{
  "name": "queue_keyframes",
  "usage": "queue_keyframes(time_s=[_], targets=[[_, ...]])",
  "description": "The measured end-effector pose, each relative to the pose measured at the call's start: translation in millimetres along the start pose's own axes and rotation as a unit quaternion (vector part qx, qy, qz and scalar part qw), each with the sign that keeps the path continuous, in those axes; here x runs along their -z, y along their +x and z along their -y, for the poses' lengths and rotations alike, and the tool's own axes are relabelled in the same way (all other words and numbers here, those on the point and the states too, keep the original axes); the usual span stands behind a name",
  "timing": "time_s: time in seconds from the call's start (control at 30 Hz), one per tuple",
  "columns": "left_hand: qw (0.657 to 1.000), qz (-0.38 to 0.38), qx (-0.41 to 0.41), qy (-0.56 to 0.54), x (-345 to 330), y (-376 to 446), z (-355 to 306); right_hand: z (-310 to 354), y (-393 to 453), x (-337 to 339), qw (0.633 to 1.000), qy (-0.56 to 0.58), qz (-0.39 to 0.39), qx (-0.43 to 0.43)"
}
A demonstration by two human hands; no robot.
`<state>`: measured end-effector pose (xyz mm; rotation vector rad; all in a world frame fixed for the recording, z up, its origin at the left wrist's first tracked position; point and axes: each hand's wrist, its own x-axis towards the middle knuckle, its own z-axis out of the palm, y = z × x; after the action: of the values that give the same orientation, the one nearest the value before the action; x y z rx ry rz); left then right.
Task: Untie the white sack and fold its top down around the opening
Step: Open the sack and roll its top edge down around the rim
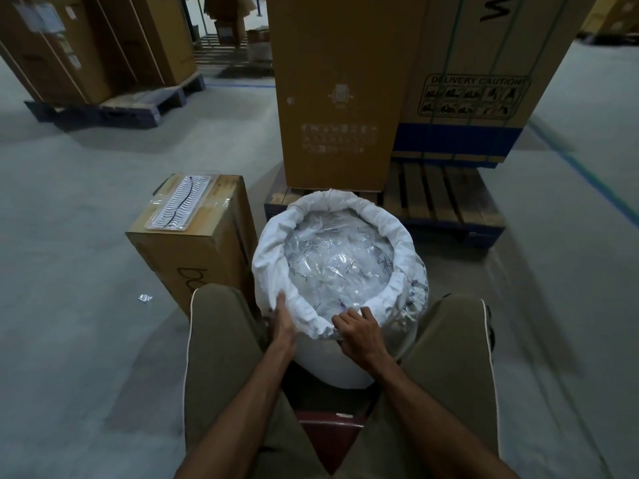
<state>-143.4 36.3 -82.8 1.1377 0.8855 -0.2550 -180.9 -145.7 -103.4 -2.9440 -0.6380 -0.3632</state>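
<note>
The white sack (321,361) stands upright on the floor between my knees. It is open, and its top is rolled down into a thick cuff (394,229) around the whole opening. Inside lie several clear plastic packets (339,261). My left hand (281,321) rests against the near-left outside of the cuff with its fingers fairly straight. My right hand (356,331) grips the near edge of the cuff, fingers curled over the rolled fabric.
A cardboard box (193,243) with a white plastic tray on top stands left of the sack. Behind the sack is a wooden pallet (446,198) carrying tall cardboard cartons (339,98). More cartons on a pallet (90,50) stand at the far left. I sit on a red stool (328,437).
</note>
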Motion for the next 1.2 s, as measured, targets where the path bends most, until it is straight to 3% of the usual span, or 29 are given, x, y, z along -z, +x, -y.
queue_keyframes(time_s=[0.03, 0.1, 0.2, 0.27, 0.3, 0.33, 0.4, 0.47, 0.5, 0.53, 0.67, 0.73, 0.83, 0.9, 0.97, 1.0, 1.03, 1.07, 1.1, 1.13, 1.2], targets=[[0.999, -0.027, -0.008, 0.019, -1.6, -6.5, 9.2, 1.0, 1.3, -2.4, 1.000, -0.002, -0.010, -0.001], [1.000, 0.004, 0.001, 0.025, -5.1, -24.9, 26.3, 1.6, 1.8, -5.2, 1.000, 0.005, -0.021, -0.007], [0.995, 0.056, 0.048, -0.067, -14.5, -32.0, 36.8, 3.7, 0.0, 1.2, 0.996, 0.054, -0.048, -0.055], [0.991, 0.038, 0.045, -0.116, -18.5, -18.3, 42.1, 17.1, -3.8, 14.3, 0.970, 0.130, -0.088, -0.184], [0.987, 0.045, 0.052, -0.146, -19.6, -6.5, 47.0, 25.9, -5.1, 18.2, 0.931, 0.208, -0.114, -0.278], [0.983, 0.041, 0.063, -0.168, -20.4, -11.3, 45.7, 32.7, -6.3, 15.9, 0.866, 0.304, -0.143, -0.371], [0.977, 0.052, 0.070, -0.194, -19.6, -26.0, 41.1, 47.0, -8.1, 14.3, 0.664, 0.510, -0.163, -0.523], [0.974, 0.076, 0.070, -0.200, -17.9, -30.9, 39.9, 56.4, -9.2, 14.6, 0.417, 0.697, -0.158, -0.562], [0.971, 0.091, 0.072, -0.208, -17.4, -30.8, 39.0, 57.4, -8.3, 19.7, 0.331, 0.751, -0.155, -0.550], [0.966, 0.106, 0.076, -0.225, -16.8, -30.6, 38.9, 55.7, -5.5, 22.0, 0.287, 0.775, -0.163, -0.539], [0.959, 0.124, 0.092, -0.239, -15.4, -30.7, 37.3, 36.1, 2.9, 20.2, 0.287, 0.768, -0.156, -0.550], [0.963, 0.134, 0.086, -0.217, -16.7, -27.2, 36.8, 27.5, 5.6, 18.2, 0.260, 0.773, -0.151, -0.558], [0.991, 0.103, 0.042, -0.072, -15.6, -22.2, 33.8, 21.0, 6.5, 20.2, 0.191, 0.790, -0.145, -0.564], [0.994, -0.002, -0.042, 0.102, -2.1, -19.9, 38.6, 21.6, 6.1, 17.7, 0.166, 0.790, -0.143, -0.572], [0.951, -0.046, -0.233, 0.200, 9.9, -24.4, 38.1, 22.3, 9.3, 13.7, 0.179, 0.779, -0.145, -0.583], [0.901, -0.019, -0.352, 0.253, 13.9, -27.8, 35.1, 21.1, 11.9, 12.0, 0.184, 0.779, -0.147, -0.581], [0.822, 0.032, -0.459, 0.336, 13.0, -28.3, 29.6, 19.9, 14.3, 12.0, 0.182, 0.784, -0.143, -0.576], [0.719, 0.090, -0.533, 0.437, 7.6, -30.0, 21.0, 19.0, 16.4, 14.2, 0.184, 0.784, -0.144, -0.576], [0.627, 0.146, -0.565, 0.516, 2.3, -26.3, 16.3, 17.7, 17.5, 17.3, 0.183, 0.786, -0.144, -0.573], [0.564, 0.186, -0.562, 0.576, -3.4, -24.0, 11.1, 16.9, 19.7, 19.4, 0.185, 0.784, -0.153, -0.573], [0.536, 0.224, -0.518, 0.628, -10.5, -20.0, 5.3, 13.4, 23.3, 18.2, 0.210, 0.768, -0.163, -0.582]])
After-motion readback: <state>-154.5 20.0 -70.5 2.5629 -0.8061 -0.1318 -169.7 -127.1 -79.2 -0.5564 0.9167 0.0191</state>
